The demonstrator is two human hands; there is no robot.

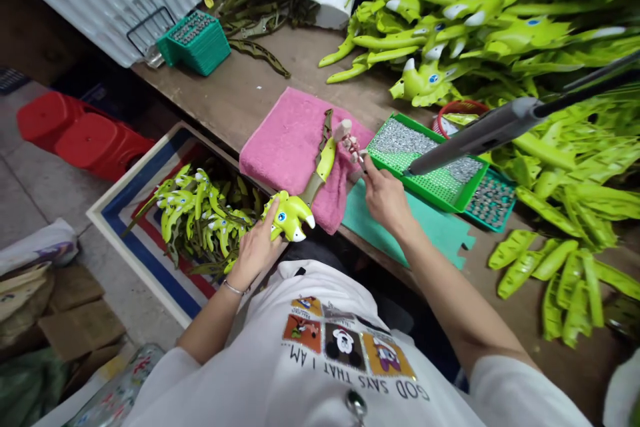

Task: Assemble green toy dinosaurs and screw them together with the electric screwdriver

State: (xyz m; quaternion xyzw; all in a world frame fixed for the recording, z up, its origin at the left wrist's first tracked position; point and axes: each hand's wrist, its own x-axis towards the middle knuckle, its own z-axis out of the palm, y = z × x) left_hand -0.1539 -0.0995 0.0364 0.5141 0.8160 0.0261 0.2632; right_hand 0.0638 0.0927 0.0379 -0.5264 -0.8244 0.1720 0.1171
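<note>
My left hand (257, 250) is closed on a lime-green toy dinosaur (286, 215) with white horns and a blue eye. Its jointed body, in olive and lime sections, stretches away across a folded pink towel (277, 137). My right hand (384, 193) is closed on a small tool (354, 145) with a pale blunt head and red-and-white wrapping; its exact kind is unclear. The tool's head is beside the toy's body, over the towel. Just past my right hand, a green perforated tray (433, 188) holds many small silvery screws.
A grey powered screwdriver (473, 135) slants over the tray. Lime-green parts (565, 180) heap at the right and back. Finished-looking toys (200, 210) lie in a striped bin (145, 240) at left. Stacked green trays (197, 47) stand at the table's far left, near red stools (90, 140).
</note>
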